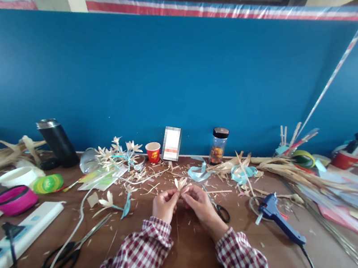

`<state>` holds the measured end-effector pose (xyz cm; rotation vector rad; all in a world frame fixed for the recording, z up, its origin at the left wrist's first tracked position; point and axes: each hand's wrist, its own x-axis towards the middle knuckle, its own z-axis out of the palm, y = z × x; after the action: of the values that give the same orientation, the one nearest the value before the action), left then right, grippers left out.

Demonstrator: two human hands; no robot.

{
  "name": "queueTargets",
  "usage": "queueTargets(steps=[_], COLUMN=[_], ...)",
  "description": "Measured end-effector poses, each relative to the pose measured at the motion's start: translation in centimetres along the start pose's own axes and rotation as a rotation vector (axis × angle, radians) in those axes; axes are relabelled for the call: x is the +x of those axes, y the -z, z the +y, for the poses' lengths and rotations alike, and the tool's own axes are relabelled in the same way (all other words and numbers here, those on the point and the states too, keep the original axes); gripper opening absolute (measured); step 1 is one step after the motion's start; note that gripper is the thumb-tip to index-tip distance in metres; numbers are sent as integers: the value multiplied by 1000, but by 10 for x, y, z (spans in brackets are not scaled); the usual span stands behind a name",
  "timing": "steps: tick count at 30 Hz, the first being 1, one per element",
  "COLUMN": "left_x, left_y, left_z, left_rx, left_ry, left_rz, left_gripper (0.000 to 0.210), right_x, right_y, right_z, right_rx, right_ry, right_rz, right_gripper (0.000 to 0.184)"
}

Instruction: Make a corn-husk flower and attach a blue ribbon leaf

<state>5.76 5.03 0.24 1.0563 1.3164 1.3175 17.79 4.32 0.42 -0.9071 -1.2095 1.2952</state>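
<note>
Between my two hands, over the middle of the brown table, is a small pale flower of dried husk petals (180, 183). My left hand (165, 203) pinches it from the left, fingers closed at its base. From the other side my right hand (200, 204) has thumb and fingertips pressed together at the petals. The flower's lower end is hidden by my fingers. A bunch of similar flowers (121, 154) lies farther left, and a single flower with a blue-wrapped stem (108, 203) rests nearer. Small husk scraps lie around my hands.
Open scissors (74, 246) and a white power strip (27, 232) lie front left. A blue glue gun (279, 218) with a cord is at right. Behind stand a red paper cup (153, 152), a lidded jar (218, 147) and a leaning black bottle (58, 142). Dried husks (282, 166) spread back right.
</note>
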Motion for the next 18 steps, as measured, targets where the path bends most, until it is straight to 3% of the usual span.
queueTargets(steps=[6,18], left_x=[1,1], left_y=[-1,-1], left_z=[-2,-1], left_rx=[-15,-1], left_ry=[-3,30], left_rz=[-2,-20], left_gripper=[28,27], right_x=[0,1], right_y=[1,2], right_z=[2,0], right_rx=[-27,107], right_ry=[42,-21], right_rz=[47,113], right_gripper=[22,20])
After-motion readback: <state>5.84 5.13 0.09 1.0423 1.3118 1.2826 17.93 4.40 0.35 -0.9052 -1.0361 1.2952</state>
